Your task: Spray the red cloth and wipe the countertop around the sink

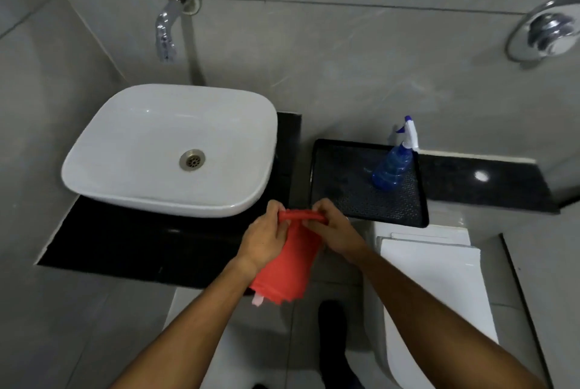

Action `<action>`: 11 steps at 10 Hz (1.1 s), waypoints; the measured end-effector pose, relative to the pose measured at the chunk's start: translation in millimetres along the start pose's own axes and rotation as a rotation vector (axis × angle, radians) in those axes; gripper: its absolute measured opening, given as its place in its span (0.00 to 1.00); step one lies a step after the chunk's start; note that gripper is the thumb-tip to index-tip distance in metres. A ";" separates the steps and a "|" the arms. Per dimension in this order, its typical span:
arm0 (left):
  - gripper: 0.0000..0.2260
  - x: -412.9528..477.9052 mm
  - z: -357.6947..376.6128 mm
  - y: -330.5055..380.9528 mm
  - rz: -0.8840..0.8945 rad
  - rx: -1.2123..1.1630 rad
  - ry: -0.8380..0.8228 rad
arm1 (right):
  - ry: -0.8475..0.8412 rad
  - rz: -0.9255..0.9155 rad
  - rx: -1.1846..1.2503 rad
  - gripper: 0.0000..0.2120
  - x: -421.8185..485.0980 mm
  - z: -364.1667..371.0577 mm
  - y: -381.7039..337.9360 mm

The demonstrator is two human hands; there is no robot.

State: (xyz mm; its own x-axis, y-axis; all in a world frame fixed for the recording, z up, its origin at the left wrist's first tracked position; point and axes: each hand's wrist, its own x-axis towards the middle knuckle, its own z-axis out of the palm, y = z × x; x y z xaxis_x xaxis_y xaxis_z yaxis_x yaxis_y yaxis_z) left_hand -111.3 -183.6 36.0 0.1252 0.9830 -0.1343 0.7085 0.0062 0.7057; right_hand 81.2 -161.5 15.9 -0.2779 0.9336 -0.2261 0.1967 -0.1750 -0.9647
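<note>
The red cloth (287, 266) hangs in front of the counter, gripped along its top edge by both hands. My left hand (266, 236) pinches the left end of that edge and my right hand (331, 225) pinches the right end. A white tag shows at the cloth's lower corner. The blue spray bottle (394, 165) with a white trigger head stands upright on a black tray (342, 197), right of my hands. The white basin (171, 150) sits on the black countertop (125, 244), left of the cloth.
A chrome tap (168, 27) juts from the grey tiled wall above the basin. A chrome flush button (546, 29) is on the wall at far right. A white toilet (436, 297) stands below the tray. A dark shoe (332, 326) rests on the floor.
</note>
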 end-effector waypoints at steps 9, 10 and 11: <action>0.26 267.2 153.2 8.6 -0.022 0.582 -0.346 | -0.055 0.446 -0.983 0.40 169.5 -139.4 96.9; 0.28 265.7 147.9 12.8 0.009 0.633 -0.345 | -0.079 0.452 -1.126 0.40 167.5 -133.6 87.8; 0.29 263.3 130.7 29.3 0.042 0.620 -0.338 | -0.052 0.344 -1.240 0.36 165.4 -128.3 66.9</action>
